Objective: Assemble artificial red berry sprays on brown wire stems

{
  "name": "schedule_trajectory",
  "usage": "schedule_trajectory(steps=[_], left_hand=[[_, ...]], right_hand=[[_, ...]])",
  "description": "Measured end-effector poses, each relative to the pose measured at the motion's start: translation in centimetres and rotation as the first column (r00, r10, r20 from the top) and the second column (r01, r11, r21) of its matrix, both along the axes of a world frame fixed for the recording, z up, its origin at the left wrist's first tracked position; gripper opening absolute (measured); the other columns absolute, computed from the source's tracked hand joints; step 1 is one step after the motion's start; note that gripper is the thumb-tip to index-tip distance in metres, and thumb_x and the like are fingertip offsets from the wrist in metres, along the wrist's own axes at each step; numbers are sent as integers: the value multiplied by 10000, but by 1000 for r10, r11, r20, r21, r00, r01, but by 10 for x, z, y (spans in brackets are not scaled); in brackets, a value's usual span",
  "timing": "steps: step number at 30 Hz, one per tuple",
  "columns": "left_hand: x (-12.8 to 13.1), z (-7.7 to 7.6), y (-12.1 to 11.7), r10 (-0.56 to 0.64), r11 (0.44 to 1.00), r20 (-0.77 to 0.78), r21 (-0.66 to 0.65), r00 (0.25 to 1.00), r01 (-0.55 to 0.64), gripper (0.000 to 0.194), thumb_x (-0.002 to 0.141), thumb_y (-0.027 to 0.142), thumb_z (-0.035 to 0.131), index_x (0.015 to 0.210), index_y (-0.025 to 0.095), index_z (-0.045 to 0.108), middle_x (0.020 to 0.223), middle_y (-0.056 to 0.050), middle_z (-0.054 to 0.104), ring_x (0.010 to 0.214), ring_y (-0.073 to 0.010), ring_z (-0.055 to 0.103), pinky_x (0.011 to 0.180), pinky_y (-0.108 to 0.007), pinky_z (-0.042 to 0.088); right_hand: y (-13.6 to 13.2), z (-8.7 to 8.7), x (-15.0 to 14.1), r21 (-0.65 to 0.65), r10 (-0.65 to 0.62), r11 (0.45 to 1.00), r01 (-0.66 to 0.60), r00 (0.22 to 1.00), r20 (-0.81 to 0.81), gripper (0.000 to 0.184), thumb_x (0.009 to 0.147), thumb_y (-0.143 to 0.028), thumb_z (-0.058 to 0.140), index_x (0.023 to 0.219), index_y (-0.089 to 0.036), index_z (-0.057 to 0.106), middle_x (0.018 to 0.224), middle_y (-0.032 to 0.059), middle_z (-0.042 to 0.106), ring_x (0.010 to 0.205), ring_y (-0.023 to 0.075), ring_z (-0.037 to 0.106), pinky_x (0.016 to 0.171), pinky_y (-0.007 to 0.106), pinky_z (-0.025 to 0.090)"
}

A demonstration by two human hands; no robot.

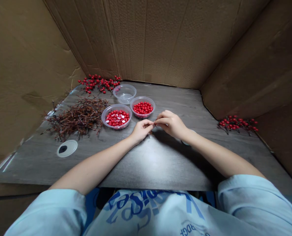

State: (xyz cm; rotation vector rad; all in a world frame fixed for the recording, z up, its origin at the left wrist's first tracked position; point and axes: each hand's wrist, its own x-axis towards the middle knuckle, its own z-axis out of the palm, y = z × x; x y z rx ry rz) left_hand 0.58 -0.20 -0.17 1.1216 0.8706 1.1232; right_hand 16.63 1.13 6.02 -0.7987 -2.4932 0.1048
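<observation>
A grey wood-grain counter [126,164] is being boxed in by cardboard walls [150,42], while the left hand [141,130] and right hand [170,124] are being held together, fingertips meeting.

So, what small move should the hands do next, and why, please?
Probably finish the pinch before reaching anywhere: the left hand and the right hand meet at their fingertips over something too small to see, though the clear plastic bowl of red berries sits close by.

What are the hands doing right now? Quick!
Left hand: closed, pinching something tiny, too small to tell what.
Right hand: closed, pinching the same spot, fingertips meeting the left hand's.
</observation>
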Motion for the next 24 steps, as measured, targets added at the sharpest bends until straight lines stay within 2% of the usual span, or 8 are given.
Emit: schedule_trajectory(steps=[7, 12, 15, 17, 19, 21, 24], left_hand=[[0, 2, 0, 8, 1000, -4, -7, 1000, -8, 231, 601, 323, 665, 649, 127, 551, 490, 58, 486, 422, -43, 396, 427, -186, 292], [1, 3, 0, 21, 999, 0, -31, 1000, -21, 255, 602, 333, 663, 688, 121, 551, 482, 60, 487, 401, -46, 394, 412, -188, 290], [1, 2, 0, 32, 999, 2, -40, 999, -32, 265, 601, 343, 666, 688, 124, 545, 467, 63, 473, 406, -48, 398, 413, -184, 292], [0, 1, 1, 19, 999, 9, -37, 1000, -18, 277, 597, 356, 671, 676, 126, 537, 466, 62, 469, 411, -48, 399, 414, -182, 295], [0, 1, 1, 5, 999, 13, -36, 1000, -4, 298, 596, 375, 674, 690, 125, 543, 475, 59, 474, 413, -48, 399, 413, -182, 298], [-1, 1, 1, -2, 999, 27, -39, 1000, 3, 322, 596, 393, 679, 717, 123, 551, 484, 57, 477, 415, -47, 399, 413, -182, 298], [-1, 3, 1, -12, 999, 55, -47, 998, 14, 348, 590, 412, 688, 728, 122, 555, 492, 55, 479, 417, -45, 400, 416, -180, 298]], right_hand=[[-1, 2, 0, -51, 4, 999, -3, 1000, 29, 188, 826, -183, 498, 841, -174, 685, 777, 67, 618, 742, 148, 528, 650, 259, 426], [4, 29, -4, -223, 47, 974, -45, 999, 4, 155, 776, -203, 577, 880, -167, 686, 772, 46, 603, 679, 115, 543, 615, 221, 413], [22, 42, -14, -151, -29, 988, 23, 999, -44, 174, 782, -181, 553, 894, -165, 685, 807, 53, 621, 694, 117, 548, 618, 219, 397], [39, 44, -26, -88, -39, 995, 44, 997, 60, 202, 781, -130, 520, 887, -159, 690, 845, 70, 634, 750, 136, 559, 648, 227, 388], [57, 42, -40, -37, -28, 999, 37, 972, 232, 248, 771, -85, 483, 880, -161, 692, 884, 83, 646, 803, 159, 561, 667, 241, 371], [73, 40, -54, -73, 42, 997, -15, 919, 391, 253, 744, -81, 495, 873, -171, 693, 877, 79, 659, 802, 162, 559, 657, 238, 353], [87, 38, -70, -163, 99, 987, -13, 839, 535, 223, 711, -111, 518, 834, -164, 696, 792, 65, 670, 691, 137, 545, 590, 227, 317]])
